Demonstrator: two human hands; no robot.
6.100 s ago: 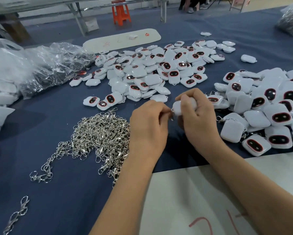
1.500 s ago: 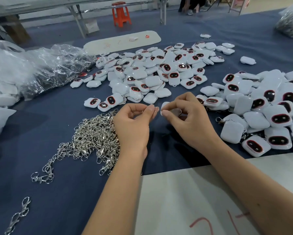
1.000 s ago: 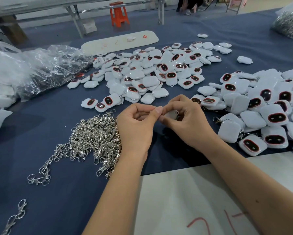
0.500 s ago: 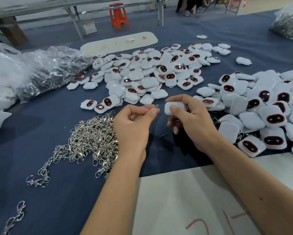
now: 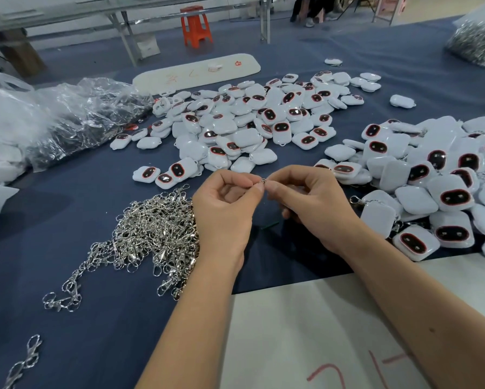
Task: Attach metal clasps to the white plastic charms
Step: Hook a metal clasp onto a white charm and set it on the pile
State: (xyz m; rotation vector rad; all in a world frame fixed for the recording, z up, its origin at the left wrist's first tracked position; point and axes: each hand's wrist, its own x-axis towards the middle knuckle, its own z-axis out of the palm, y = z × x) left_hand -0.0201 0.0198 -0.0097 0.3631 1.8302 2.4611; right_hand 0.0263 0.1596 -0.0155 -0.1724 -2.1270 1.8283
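Observation:
My left hand [image 5: 224, 214] and my right hand [image 5: 317, 209] meet fingertip to fingertip above the blue table. Between them sits a small metal clasp ring [image 5: 263, 180], pinched by my left thumb and forefinger. My right hand's fingers curl round a white charm [image 5: 292, 190], which is mostly hidden in the palm, and its thumb and forefinger touch the ring. A heap of silver clasps [image 5: 151, 234] lies just left of my left wrist. Loose white charms [image 5: 249, 122] with dark red-rimmed faces are spread behind my hands.
A second pile of charms [image 5: 432, 178], some with clasps on, lies at the right. Crumpled plastic bags [image 5: 67, 116] fill the left side. A white board [image 5: 320, 318] lies under my forearms. A bag of clasps [image 5: 477, 43] sits far right, and a stray clasp [image 5: 25, 360] near left.
My right hand has drawn the charm into its palm and moved left. Its fingertips now meet my left hand's at the clasp ring.

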